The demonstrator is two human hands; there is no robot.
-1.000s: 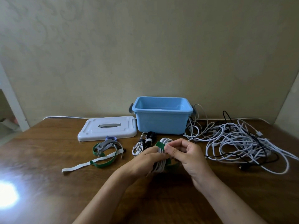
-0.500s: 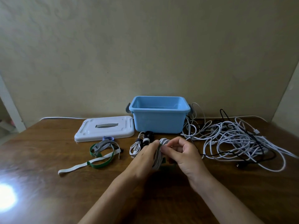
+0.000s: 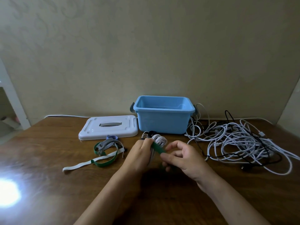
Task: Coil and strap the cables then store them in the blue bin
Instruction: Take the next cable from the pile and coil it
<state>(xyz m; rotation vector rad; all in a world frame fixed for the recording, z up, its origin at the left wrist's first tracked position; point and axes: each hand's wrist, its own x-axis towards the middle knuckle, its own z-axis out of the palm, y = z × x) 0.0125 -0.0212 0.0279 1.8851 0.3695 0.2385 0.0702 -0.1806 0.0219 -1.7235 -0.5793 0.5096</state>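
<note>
My left hand [image 3: 139, 155] grips a coiled white cable [image 3: 159, 138] just above the wooden table [image 3: 48, 184]. A green strap [image 3: 157, 147] crosses the coil, and my right hand [image 3: 183, 157] pinches its free end between thumb and fingers. The open blue bin [image 3: 164, 122] stands behind the coil near the wall, and no cable shows inside it. A tangle of loose white and black cables [image 3: 240, 140] lies to the right of the bin. A small strapped coil with a black part [image 3: 150, 133] sits just behind my left hand, mostly hidden.
The bin's white lid [image 3: 108, 127] lies flat left of the bin. Several loose straps [image 3: 105, 150], green, grey and white, lie in front of the lid. A bright glare spot [image 3: 8, 192] marks the table's left front.
The green strap, hidden half a second ago, now shows again across the coil, and my right hand has drawn its end toward me and to the right. The coil stays in my left hand.
</note>
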